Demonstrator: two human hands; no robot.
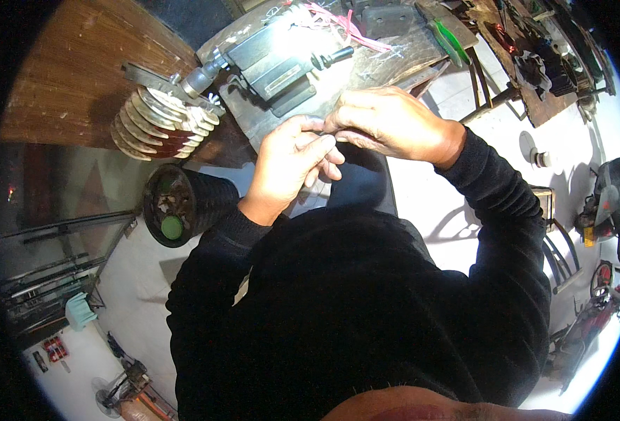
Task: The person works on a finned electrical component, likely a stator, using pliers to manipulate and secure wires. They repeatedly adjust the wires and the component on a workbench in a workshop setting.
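Observation:
Both hands meet over my lap at the near edge of a worktable. My left hand (285, 165) has thumb and forefinger pressed together, its other fingers loosely curled. Touching it at the fingertips, my right hand (394, 125) is closed in a pinch. Whatever they hold, if anything, is too small or hidden to make out. Just beyond them sits a grey box-shaped machine (271, 67) with a black handle (334, 58) on its right. From its left side a metal chuck (201, 78) carries a stack of pale, rounded plates (161, 125) with dark red material between them.
A black ribbed bin (201, 203) with scraps and a green lid-like disc stands left of my left forearm. Pink strands (352, 31) and a green-handled tool (450, 42) lie on the table. A cluttered bench (534, 63) is at far right; a fan (110, 396) stands lower left.

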